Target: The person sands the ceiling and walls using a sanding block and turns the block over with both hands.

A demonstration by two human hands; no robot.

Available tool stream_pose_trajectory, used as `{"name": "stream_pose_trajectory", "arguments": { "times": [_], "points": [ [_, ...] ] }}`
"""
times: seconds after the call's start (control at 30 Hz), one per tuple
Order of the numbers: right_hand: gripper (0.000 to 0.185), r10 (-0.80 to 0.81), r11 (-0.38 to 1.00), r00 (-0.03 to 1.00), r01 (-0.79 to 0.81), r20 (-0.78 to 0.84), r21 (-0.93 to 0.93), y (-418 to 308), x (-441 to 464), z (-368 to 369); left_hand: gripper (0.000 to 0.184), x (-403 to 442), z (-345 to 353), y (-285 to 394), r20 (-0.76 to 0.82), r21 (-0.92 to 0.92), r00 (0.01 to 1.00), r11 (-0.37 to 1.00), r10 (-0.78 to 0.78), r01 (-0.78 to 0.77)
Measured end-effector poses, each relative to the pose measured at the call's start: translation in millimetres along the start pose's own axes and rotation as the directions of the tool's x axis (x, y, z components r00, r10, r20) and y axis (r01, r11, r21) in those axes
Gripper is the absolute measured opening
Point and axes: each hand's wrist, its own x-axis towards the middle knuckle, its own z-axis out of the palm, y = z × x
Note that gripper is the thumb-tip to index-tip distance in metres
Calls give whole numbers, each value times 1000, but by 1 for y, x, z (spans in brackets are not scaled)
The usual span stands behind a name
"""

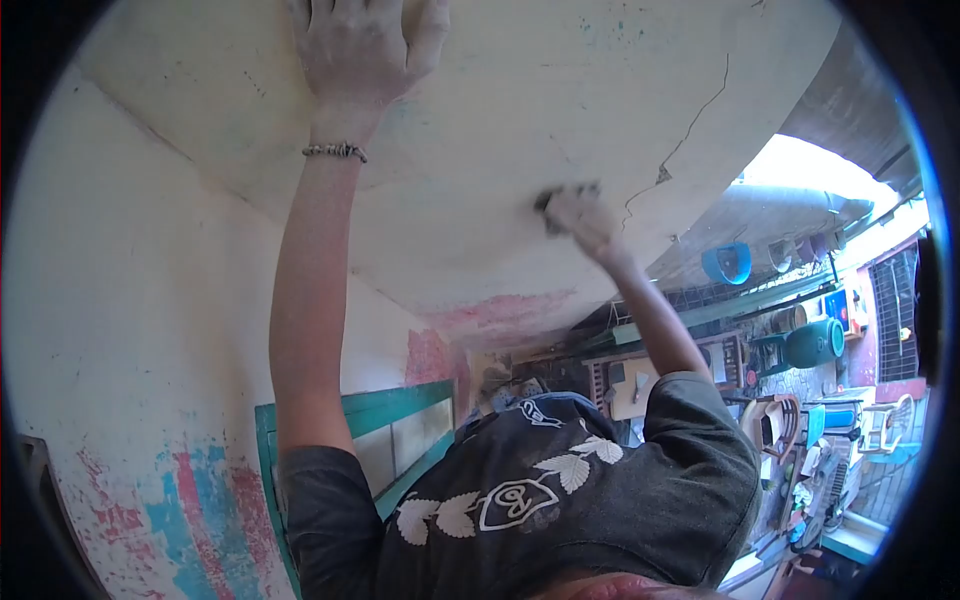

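My left hand lies against a pale painted surface, its back toward me. The thumb stands apart from the fingers, and the top edge cuts off the fingertips. A beaded bracelet circles that wrist. To the right, my right hand is smeared by motion and wrapped around a small dark block, which it holds at the same surface. Blur hides the block's exact kind. A jagged crack runs through the surface to the right of this hand.
Red and blue paint patches mark the wall at left. A green frame stands beside my body in a dark printed T-shirt. At right are a blue bucket, a green drum, chairs and cluttered furniture.
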Motion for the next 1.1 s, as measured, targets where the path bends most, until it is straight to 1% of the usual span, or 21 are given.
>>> {"name": "stream_pose_trajectory", "arguments": {
  "times": [0.03, 0.1, 0.17, 0.2, 0.27, 0.33, 0.37, 0.4, 0.43, 0.5, 0.57, 0.67, 0.73, 0.77, 0.8, 0.83, 0.9, 0.93, 1.03, 1.07, 1.1],
  "points": [
    [42, -22, 996, 983, 5, -183, -91, 20, 45, -33, 67, 0, 3, -2, -24, 0, 1000, 1000, 17, -17],
    [35, -23, 964, 829, -130, -558, -233, 44, 142, -110, 67, -3, 3, -2, -32, -1, 999, 1000, 16, -16],
    [36, 309, 893, 649, -449, -696, -22, 45, 217, -186, 66, -10, 3, 1, -6, 0, 1000, 1000, -19, 19],
    [36, 298, 861, 560, -507, -773, -36, 49, 249, -209, 66, -15, 3, 1, 5, -8, 1000, 1000, -18, 18],
    [37, 329, 853, 682, -511, -653, -104, 41, 253, -199, 66, -27, 4, -1, 8, -13, 1000, 1000, -13, 13],
    [37, 78, 986, 777, -154, -625, -69, 24, 256, -172, 65, -40, 9, -4, -15, -58, 1000, 998, -22, 21],
    [40, 22, 999, 876, -2, -481, 44, 19, 232, -137, 64, -45, 12, -6, -36, -77, 999, 997, -21, 18],
    [42, -139, 986, 933, 98, -331, -137, 11, 202, -104, 64, -47, 13, -7, -26, -92, 999, 995, -42, 40],
    [44, -301, 925, 941, 249, -154, -286, 3, 173, -72, 64, -50, 12, -5, -14, -110, 998, 992, -63, 61],
    [48, -502, 729, 846, 525, 178, -438, -19, 129, -44, 63, -58, 9, -1, 24, -141, 996, 986, -85, 88],
    [46, -489, 872, 858, 487, 159, 54, -24, 158, -84, 61, -57, 7, -3, 52, -155, 995, 983, -90, 97],
    [58, -585, 768, 808, 580, 71, -271, 28, 223, -124, 61, -61, 3, -2, 76, -155, 993, 983, -90, 101],
    [69, -435, 806, 881, 473, 186, -357, 94, 295, -163, 60, -68, 7, -3, 66, -146, 995, 985, -81, 90],
    [60, -451, 821, 892, 408, -15, -400, 110, 337, -210, 60, -72, 8, -4, 67, -139, 995, 987, -78, 86],
    [51, -417, 901, 856, 348, -304, -258, 94, 382, -264, 60, -75, 7, -5, 76, -154, 994, 984, -79, 90],
    [45, -391, 898, 829, 248, -400, -364, 96, 415, -302, 60, -78, 5, -5, 88, -168, 993, 981, -82, 96],
    [41, -239, 916, 805, 3, -542, -400, 134, 471, -354, 59, -91, 3, -6, 104, -188, 990, 976, -92, 111],
    [45, -68, 914, 771, -207, -634, -350, 137, 492, -374, 58, -99, 4, -7, 105, -193, 989, 974, -100, 119],
    [48, 65, 893, 857, -279, -512, -354, 81, 501, -352, 58, -125, 9, -16, 107, -190, 989, 974, -104, 123],
    [48, -243, 948, 815, 85, -526, -306, 79, 491, -320, 58, -131, 9, -19, 108, -186, 989, 975, -104, 123],
    [52, -420, 905, 833, 355, -361, -234, 76, 477, -286, 59, -135, 8, -23, 109, -182, 988, 975, -107, 125]
  ]
}}
